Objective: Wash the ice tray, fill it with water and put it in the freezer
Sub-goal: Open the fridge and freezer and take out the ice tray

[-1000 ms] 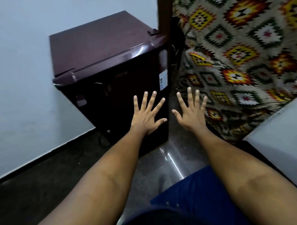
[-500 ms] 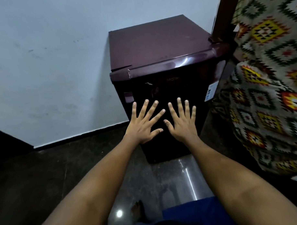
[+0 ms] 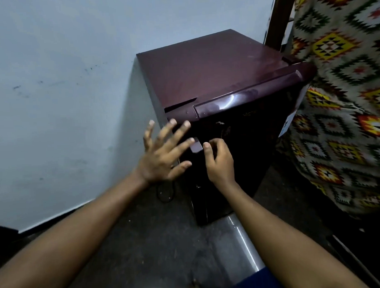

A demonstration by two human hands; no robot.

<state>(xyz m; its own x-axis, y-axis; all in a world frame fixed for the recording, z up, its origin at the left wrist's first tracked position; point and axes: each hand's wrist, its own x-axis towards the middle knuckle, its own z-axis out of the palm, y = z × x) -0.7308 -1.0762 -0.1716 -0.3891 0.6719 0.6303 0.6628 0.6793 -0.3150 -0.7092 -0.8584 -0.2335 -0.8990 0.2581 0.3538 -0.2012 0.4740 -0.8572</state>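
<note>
Ice tray: not in view. Judged to sit inside the closed mini fridge (image 3: 214, 74), probably in its freezer box; unconfirmed.

Fridge appearance: small, glossy maroon cabinet. It stands on the dark floor (image 3: 145, 242) in a corner against the pale wall (image 3: 64, 94), with a patterned cloth (image 3: 344, 95) just beside its right side. The door (image 3: 253, 146) is shut, and its curved top lip catches a highlight. A pale grey tab (image 3: 196, 145) sits on the door's upper left, near the opening edge. A white sticker (image 3: 288, 123) is on the door's right edge, and a hinge cover shows at the top right corner.

Hands: the left hand (image 3: 163, 155) is slack, with fingers spread at the door's left edge and the index tip at the tab. The right hand (image 3: 220, 162) has its fingers curled and the thumb tip just beside the tab's right side. Whether it pinches the tab or only rests on the door cannot be told.

Handling (judgement):
- The door is rigid and likely held by a seal, so it should be pulled from the left edge, opposite the hinge.
- The cabinet may slide on the polished floor, so a bracing hand helps.
- The tray is likely light plastic and slippery when wet.
- Once filled, it should be carried level, held at both short ends.
</note>
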